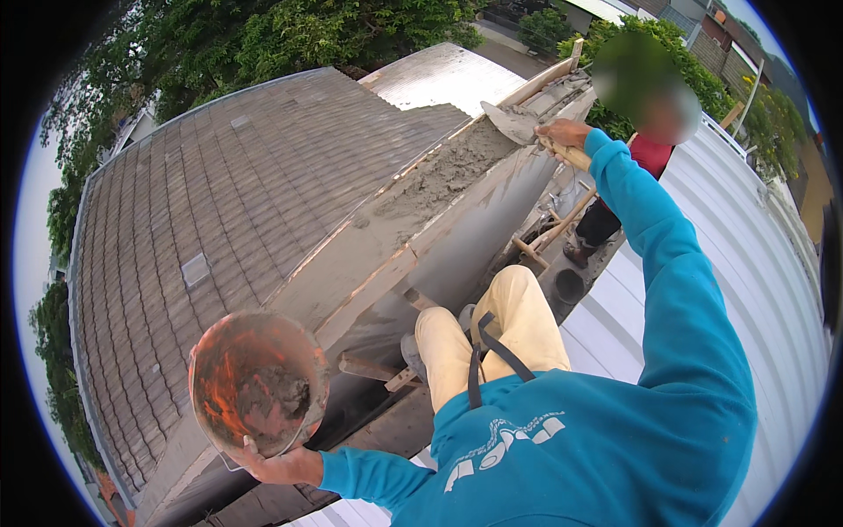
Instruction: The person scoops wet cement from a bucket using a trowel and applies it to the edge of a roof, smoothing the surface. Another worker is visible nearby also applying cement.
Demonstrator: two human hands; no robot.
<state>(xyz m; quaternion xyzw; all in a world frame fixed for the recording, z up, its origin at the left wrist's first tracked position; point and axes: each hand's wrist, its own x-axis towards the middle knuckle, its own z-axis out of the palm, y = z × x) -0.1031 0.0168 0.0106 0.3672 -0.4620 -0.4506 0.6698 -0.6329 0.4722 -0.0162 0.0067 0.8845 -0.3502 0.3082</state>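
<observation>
My left hand (279, 464) is closed on the near rim of an orange bucket (215, 386). The bucket is smeared with grey mortar, and a lump of wet mortar (279, 393) lies at its bottom. Farther off, my right hand (566, 135) grips the wooden handle of a trowel (511, 125). The trowel's metal blade points left, just over the wall top. Rough wet mortar (443, 176) covers the far stretch of the wall (307, 272), while the nearer stretch looks smoother.
A tiled roof (219, 184) slopes away on the left. White corrugated sheeting (615, 338) spreads on the right. Wooden poles (562, 224) and a dark bucket (569, 285) stand below the wall. Beyond my right arm is another person in a red top (652, 156).
</observation>
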